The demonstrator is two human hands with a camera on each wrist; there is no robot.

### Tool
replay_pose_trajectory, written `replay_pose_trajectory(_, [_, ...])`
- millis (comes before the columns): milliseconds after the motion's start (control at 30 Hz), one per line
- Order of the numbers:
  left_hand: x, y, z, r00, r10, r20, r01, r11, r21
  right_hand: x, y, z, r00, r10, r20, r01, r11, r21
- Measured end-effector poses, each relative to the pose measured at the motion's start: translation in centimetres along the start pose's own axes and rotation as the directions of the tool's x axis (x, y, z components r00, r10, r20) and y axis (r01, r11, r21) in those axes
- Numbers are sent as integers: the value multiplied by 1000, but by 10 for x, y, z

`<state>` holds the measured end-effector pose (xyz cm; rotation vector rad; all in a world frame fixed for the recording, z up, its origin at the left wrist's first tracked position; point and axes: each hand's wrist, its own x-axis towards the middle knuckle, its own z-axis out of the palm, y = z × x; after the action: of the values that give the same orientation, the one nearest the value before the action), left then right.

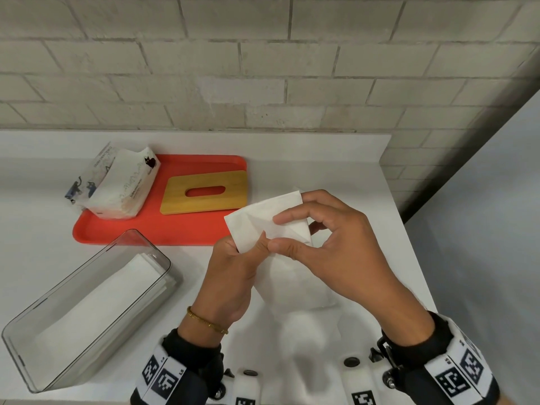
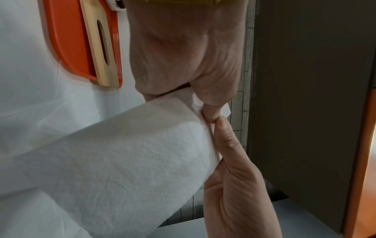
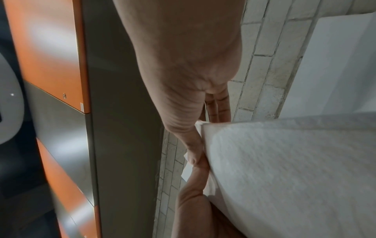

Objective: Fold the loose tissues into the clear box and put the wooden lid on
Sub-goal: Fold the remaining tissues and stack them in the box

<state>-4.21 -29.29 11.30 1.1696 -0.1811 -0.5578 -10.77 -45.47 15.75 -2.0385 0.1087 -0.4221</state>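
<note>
Both hands hold one white tissue (image 1: 263, 220) up over the counter, right of centre. My left hand (image 1: 248, 247) pinches its lower left corner, thumb on top. My right hand (image 1: 280, 232) pinches the edge beside it between thumb and forefinger. The wrist views show the tissue (image 2: 122, 161) (image 3: 284, 169) draping down from the two thumbs, which touch tip to tip. The clear box (image 1: 140, 244) lies at the lower left with folded tissues (image 1: 102, 299) inside. The wooden lid (image 1: 204, 197) with its oval slot lies flat on the red tray (image 1: 160, 229).
An opened tissue pack (image 1: 117, 182) printed with cats stands on the tray's left end. A brick wall (image 1: 263, 68) backs the white counter (image 1: 336, 159), whose right edge runs close to my right hand. Grey and orange panels (image 3: 61, 64) stand to the right.
</note>
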Motion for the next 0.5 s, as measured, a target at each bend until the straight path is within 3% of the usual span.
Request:
replay_pose_trajectory(267, [4,0,4,1000,6,-20,-5,1000,23,7,-4,-7,997,30,67,-19,987,-158])
replay_pose_trajectory(500, [6,-3,4,998,4,-62,2,996,86,12,-6,-18,993,56,106,-38,985,-167])
